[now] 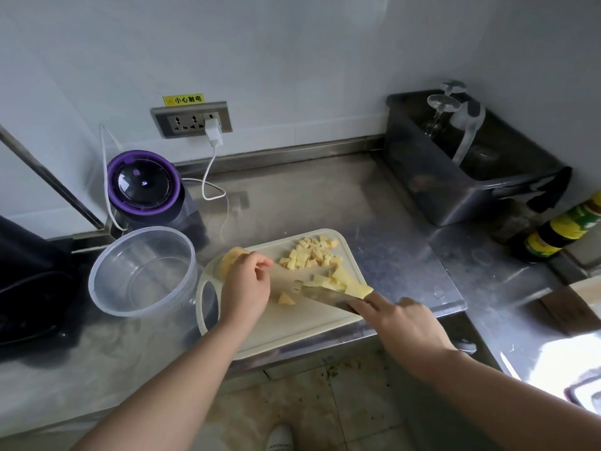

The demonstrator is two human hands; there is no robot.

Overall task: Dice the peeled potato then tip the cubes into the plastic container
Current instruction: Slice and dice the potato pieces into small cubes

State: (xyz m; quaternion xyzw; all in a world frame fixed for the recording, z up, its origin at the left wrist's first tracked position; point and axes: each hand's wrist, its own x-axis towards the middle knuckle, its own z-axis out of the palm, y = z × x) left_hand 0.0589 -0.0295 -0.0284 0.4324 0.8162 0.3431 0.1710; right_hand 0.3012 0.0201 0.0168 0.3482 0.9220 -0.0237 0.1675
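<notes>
Two hands work over one white cutting board (292,327). The right hand (409,327) grips the single knife (325,296), whose blade carries a few potato slices (349,283). The left hand (247,288), fingers curled, sits against one uncut potato chunk (229,257); I cannot tell if it grips it. One loose wedge (286,299) lies between the hands. Beyond is one heap of small cubes (312,253), too many to count. One plastic container (143,271) stands just left of the board.

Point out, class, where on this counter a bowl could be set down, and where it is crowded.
Bare steel: between the cutting board and the dark tub, and along the front edge before the plastic container. Crowded: the back left corner, with purple appliance and cable, and the board, where left hand gripping potato, right hand, knife and potato cubes sit.
</notes>
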